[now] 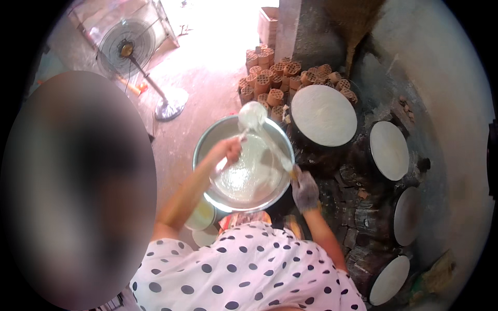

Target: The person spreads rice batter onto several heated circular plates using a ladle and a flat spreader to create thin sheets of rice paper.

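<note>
A large metal basin [197,149] holds white liquid batter [249,171]. Over its left side my bare left hand [229,151] is closed on a utensil handle, blurred; I cannot tell its exact shape. My right hand [305,190], in a grey glove, grips a long-handled ladle [253,114] at the basin's right rim. The ladle's batter-coated bowl is raised over the far rim. To the right, a large round griddle [323,115] bears a pale sheet, and two smaller griddles [389,151] [390,280] look whitish too. Another round griddle [407,216] looks greyer.
Perforated clay-coloured briquettes [262,83] are piled beyond the basin. A standing fan [126,50] is at the far left. A bucket [200,215] with yellowish contents stands near the basin's left front. A dark, rough stove surface [362,217] surrounds the griddles. A blurred area covers the left.
</note>
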### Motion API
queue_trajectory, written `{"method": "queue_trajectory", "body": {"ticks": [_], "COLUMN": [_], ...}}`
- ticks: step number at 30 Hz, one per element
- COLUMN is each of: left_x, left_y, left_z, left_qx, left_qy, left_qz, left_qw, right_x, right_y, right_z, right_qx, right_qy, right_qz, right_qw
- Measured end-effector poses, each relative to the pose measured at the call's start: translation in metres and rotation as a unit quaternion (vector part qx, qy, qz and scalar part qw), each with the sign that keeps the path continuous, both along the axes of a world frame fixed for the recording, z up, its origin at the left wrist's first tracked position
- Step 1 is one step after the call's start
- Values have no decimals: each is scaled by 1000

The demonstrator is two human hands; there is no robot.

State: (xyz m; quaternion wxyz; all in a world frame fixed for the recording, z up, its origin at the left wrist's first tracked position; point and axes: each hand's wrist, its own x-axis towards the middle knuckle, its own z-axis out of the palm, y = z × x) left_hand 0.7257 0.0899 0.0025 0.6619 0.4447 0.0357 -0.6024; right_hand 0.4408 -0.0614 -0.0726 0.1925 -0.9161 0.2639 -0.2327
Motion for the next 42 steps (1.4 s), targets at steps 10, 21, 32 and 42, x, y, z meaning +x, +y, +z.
{"method": "queue_trajectory", "body": {"ticks": [10,21,32,42], "left_x": [-196,-492,-765,-835], "left_y": [-160,-380,-468,-530], "left_z": [-22,-53,-79,-145], "left_qx": [5,55,-106,-156], "left_qy": [24,244,-125,-387], "left_qz": [-276,-507,-652,-627], "left_qw": [961,825,741,658], "right_x": [-221,-455,-642,-604], "right_y": [27,39,-38,-112], "right_z": [-38,-92,-20,-79], "right_qx": [52,58,36,211], "right_qy": [-14,47,-33,-105], "right_qz": [-300,-566,-717,-793], "right_qw": [952,821,695,562]}}
